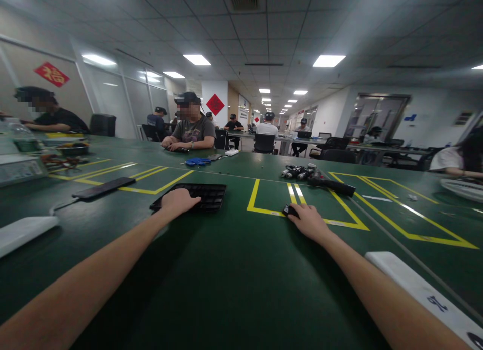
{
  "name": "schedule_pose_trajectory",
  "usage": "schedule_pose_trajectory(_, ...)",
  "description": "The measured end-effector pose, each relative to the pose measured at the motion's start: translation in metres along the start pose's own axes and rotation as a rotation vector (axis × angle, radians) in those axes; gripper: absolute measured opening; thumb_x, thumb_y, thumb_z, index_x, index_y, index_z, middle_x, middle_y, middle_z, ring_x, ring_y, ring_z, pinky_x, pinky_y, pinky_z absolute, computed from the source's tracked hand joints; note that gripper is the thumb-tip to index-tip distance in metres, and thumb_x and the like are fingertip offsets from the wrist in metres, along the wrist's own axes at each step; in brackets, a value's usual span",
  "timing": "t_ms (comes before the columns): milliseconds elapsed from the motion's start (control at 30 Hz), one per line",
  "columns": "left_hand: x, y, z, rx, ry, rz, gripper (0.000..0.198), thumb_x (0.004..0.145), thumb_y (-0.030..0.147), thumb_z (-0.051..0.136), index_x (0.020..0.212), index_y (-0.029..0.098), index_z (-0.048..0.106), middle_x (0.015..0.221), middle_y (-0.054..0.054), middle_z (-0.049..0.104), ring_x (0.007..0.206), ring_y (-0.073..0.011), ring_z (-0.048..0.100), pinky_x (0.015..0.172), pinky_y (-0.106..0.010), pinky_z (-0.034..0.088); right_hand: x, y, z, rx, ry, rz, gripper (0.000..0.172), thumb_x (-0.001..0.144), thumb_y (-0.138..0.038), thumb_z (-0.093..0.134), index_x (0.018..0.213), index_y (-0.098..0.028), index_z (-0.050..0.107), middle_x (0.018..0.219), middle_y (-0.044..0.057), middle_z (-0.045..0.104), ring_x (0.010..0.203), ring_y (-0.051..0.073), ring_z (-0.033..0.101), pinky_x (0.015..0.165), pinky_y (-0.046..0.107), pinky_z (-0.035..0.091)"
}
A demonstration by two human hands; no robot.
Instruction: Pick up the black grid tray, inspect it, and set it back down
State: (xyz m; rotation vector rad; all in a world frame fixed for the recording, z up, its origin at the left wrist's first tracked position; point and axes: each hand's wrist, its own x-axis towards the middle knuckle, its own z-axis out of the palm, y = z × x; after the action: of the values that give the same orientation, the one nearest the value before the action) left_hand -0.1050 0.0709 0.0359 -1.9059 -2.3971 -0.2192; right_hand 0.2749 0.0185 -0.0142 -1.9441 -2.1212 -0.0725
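In the head view, my left hand (179, 203) grips the left part of a flat black tray (214, 196) with a gridded, compartment-like surface. The thumb points right across it, and the other fingers are mostly hidden. To the right, my right hand (307, 220) has its fingers closed on a small black block-like object (287, 210), whose kind I cannot make out. That object rests at the front edge of a yellow taped outline (264, 211). Beyond this hand lies a bundle of black cables (296, 171), with a black cylindrical thing (335, 187) beside it.
A black phone-like slab (103, 189) with a cable lies left on the green table (226, 289). White long objects sit at the left (26, 233) and right (411, 282). A blue item (198, 161) lies farther back, near a seated person (192, 126).
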Motion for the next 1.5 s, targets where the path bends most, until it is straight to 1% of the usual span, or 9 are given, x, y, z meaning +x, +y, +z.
schedule_pose_trajectory(167, -0.010, 0.009, -0.004, -0.022, 0.144, 0.136, 0.047, 0.080, 0.039, 0.033, 0.093, 0.004, 0.062, 0.094, -0.022, 0.061, 0.088, -0.0322, 0.058, 0.072, -0.040, 0.045, -0.004, -0.016, -0.007, -0.057, 0.159, 0.024, 0.051, 0.079, -0.041, 0.043, 0.122, -0.012, 0.046, 0.124, 0.017, 0.047, 0.117, 0.032, 0.035, 0.094, 0.045, 0.027)
schedule_pose_trajectory(267, -0.034, 0.030, 0.000, -0.192, 0.270, 0.406, 0.041, 0.077, 0.011, 0.029, 0.109, 0.008, 0.055, 0.101, -0.015, 0.060, 0.094, -0.0219, 0.056, 0.083, -0.033, 0.043, -0.014, -0.048, -0.015, 0.024, 0.209, -0.067, 0.052, 0.082, -0.039, 0.040, 0.124, -0.009, 0.044, 0.128, 0.017, 0.043, 0.122, 0.030, 0.030, 0.100, 0.045, 0.022)
schedule_pose_trajectory(500, -0.095, 0.072, 0.033, -0.422, -0.012, 0.962, 0.049, 0.072, 0.005, 0.036, 0.117, 0.017, 0.049, 0.123, -0.006, 0.051, 0.110, -0.0150, 0.048, 0.097, -0.029, 0.035, -0.064, -0.123, -0.008, 0.224, -0.073, -0.417, 0.056, 0.083, -0.047, 0.035, 0.127, -0.012, 0.040, 0.133, 0.014, 0.041, 0.124, 0.027, 0.032, 0.103, 0.046, 0.020)
schedule_pose_trajectory(633, -0.095, 0.071, 0.040, -0.408, -0.059, 0.960, 0.044, 0.075, 0.005, 0.033, 0.114, 0.014, 0.051, 0.121, -0.008, 0.053, 0.113, -0.0155, 0.046, 0.098, -0.031, 0.035, -0.076, -0.130, -0.007, 0.208, -0.143, -0.464, 0.057, 0.085, -0.049, 0.029, 0.128, -0.012, 0.040, 0.135, 0.013, 0.038, 0.124, 0.028, 0.032, 0.103, 0.047, 0.021)
schedule_pose_trajectory(867, -0.088, 0.065, 0.028, -0.419, 0.280, 0.809, 0.028, 0.083, 0.015, 0.032, 0.100, 0.015, 0.055, 0.109, -0.009, 0.057, 0.106, -0.0184, 0.049, 0.093, -0.036, 0.037, -0.046, -0.101, -0.028, 0.090, 0.120, -0.389, 0.044, 0.087, -0.037, 0.032, 0.121, -0.015, 0.047, 0.127, 0.011, 0.048, 0.118, 0.025, 0.039, 0.100, 0.044, 0.026)
schedule_pose_trajectory(1067, -0.082, 0.060, 0.015, -0.146, 0.129, 0.592, 0.035, 0.080, 0.047, 0.039, 0.083, 0.017, 0.055, 0.080, -0.009, 0.060, 0.074, -0.0225, 0.057, 0.065, -0.033, 0.043, -0.013, -0.034, -0.017, -0.141, 0.133, -0.029, 0.041, 0.086, -0.039, 0.033, 0.113, -0.015, 0.051, 0.117, 0.015, 0.053, 0.112, 0.029, 0.042, 0.093, 0.046, 0.028)
schedule_pose_trajectory(1233, -0.081, 0.062, 0.021, -0.056, -0.024, 0.703, 0.023, 0.082, 0.034, 0.040, 0.082, 0.017, 0.056, 0.078, -0.009, 0.061, 0.073, -0.0216, 0.058, 0.064, -0.031, 0.041, -0.010, -0.016, -0.003, -0.147, 0.051, 0.031, 0.039, 0.084, -0.038, 0.035, 0.111, -0.015, 0.051, 0.107, 0.014, 0.058, 0.103, 0.027, 0.047, 0.085, 0.039, 0.035)
schedule_pose_trajectory(1367, -0.067, 0.060, 0.018, -0.361, -0.072, 0.638, 0.020, 0.080, 0.032, 0.042, 0.075, 0.017, 0.054, 0.072, -0.005, 0.059, 0.068, -0.0183, 0.057, 0.063, -0.029, 0.041, -0.010, -0.018, -0.002, -0.145, 0.075, 0.011, 0.038, 0.084, -0.037, 0.036, 0.110, -0.014, 0.051, 0.106, 0.014, 0.058, 0.102, 0.027, 0.046, 0.083, 0.037, 0.036)
schedule_pose_trajectory(1500, -0.036, 0.045, 0.002, -0.970, -0.189, 0.219, 0.015, 0.075, 0.028, 0.044, 0.080, 0.016, 0.051, 0.064, -0.001, 0.055, 0.055, -0.0136, 0.056, 0.052, -0.025, 0.043, -0.012, -0.018, -0.003, -0.142, 0.099, 0.004, 0.037, 0.084, -0.036, 0.036, 0.109, -0.014, 0.052, 0.105, 0.015, 0.058, 0.102, 0.028, 0.046, 0.082, 0.037, 0.037)
